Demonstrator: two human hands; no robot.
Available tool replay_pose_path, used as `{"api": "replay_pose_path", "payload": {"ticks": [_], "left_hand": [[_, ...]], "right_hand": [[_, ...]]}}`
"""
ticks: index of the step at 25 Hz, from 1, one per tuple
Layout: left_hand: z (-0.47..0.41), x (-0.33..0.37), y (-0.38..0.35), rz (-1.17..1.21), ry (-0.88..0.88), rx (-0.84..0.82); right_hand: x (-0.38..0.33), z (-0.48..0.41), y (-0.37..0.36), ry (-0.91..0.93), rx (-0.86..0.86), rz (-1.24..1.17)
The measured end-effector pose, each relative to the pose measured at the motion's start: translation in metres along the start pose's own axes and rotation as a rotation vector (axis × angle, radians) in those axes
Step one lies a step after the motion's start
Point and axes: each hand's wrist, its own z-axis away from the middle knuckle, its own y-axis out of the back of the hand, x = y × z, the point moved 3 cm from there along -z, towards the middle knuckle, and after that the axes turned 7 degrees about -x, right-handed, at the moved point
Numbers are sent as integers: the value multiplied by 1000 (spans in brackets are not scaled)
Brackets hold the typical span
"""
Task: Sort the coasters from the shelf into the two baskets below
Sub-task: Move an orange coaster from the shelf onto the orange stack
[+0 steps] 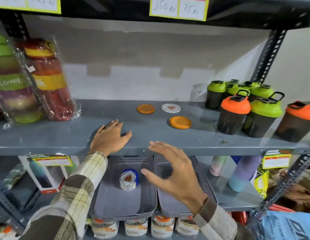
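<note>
On the grey shelf lie an orange round coaster, a white round coaster with an orange print and nearer, an orange round stack. Below stand two grey baskets side by side. The left basket holds a stack of white printed coasters against a blue one. The right basket looks empty where visible. My left hand rests flat on the shelf, holding nothing. My right hand hovers open over the right basket, fingers spread.
Wrapped bottles stand at the shelf's left. Shaker bottles with green and orange lids crowd its right. Boxed and pastel bottles flank the baskets on the lower shelf. Slotted black uprights frame the rack.
</note>
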Motion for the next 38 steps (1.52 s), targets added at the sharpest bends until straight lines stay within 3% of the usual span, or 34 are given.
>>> {"api": "replay_pose_path", "payload": {"ticks": [7, 16, 21, 30, 34, 38], "left_hand": [[-1, -1, 0, 18, 8, 3], [5, 5, 6, 58, 7, 47], [4, 2, 4, 90, 0, 60], [3, 0, 4, 126, 10, 74], [4, 1, 5, 135, 18, 89], [6, 3, 7, 138, 28, 86]], "right_hand": [[10, -58, 76, -10, 129, 268], [49, -93, 97, -83, 169, 510], [75, -97, 83, -173, 89, 469], [145, -107, 39, -600, -228, 309], [151, -109, 36, -559, -186, 282], [133, -104, 47, -423, -35, 206]]}}
